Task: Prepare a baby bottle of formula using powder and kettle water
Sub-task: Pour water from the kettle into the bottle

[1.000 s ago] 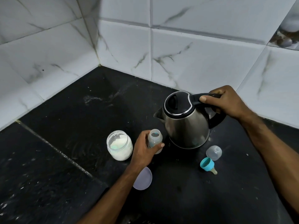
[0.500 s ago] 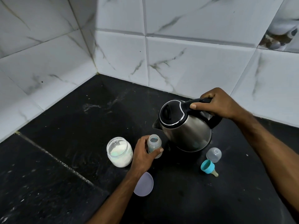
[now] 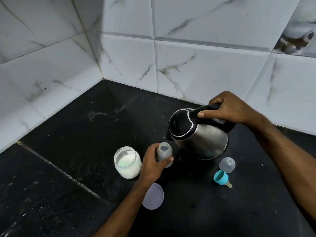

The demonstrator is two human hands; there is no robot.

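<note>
A steel kettle (image 3: 203, 141) with a black lid is tilted to the left, its spout just above the open mouth of a small clear baby bottle (image 3: 164, 152). My right hand (image 3: 227, 108) grips the kettle's black handle. My left hand (image 3: 153, 164) is wrapped around the bottle, which stands upright on the black counter (image 3: 77, 134). An open glass jar of white powder (image 3: 127, 162) stands just left of my left hand. To the right of the kettle lie the bottle's clear cap (image 3: 227, 164) and its teal ring with the teat (image 3: 222, 178).
A pale round lid (image 3: 153, 196) lies flat by my left forearm. White marble-look tiled walls (image 3: 196, 69) meet in a corner behind the counter. A grout seam (image 3: 59, 170) crosses the counter at the left.
The kettle has tipped further to the left, bringing its spout over the bottle's mouth. My left hand has kept hold of the bottle in the same place.
</note>
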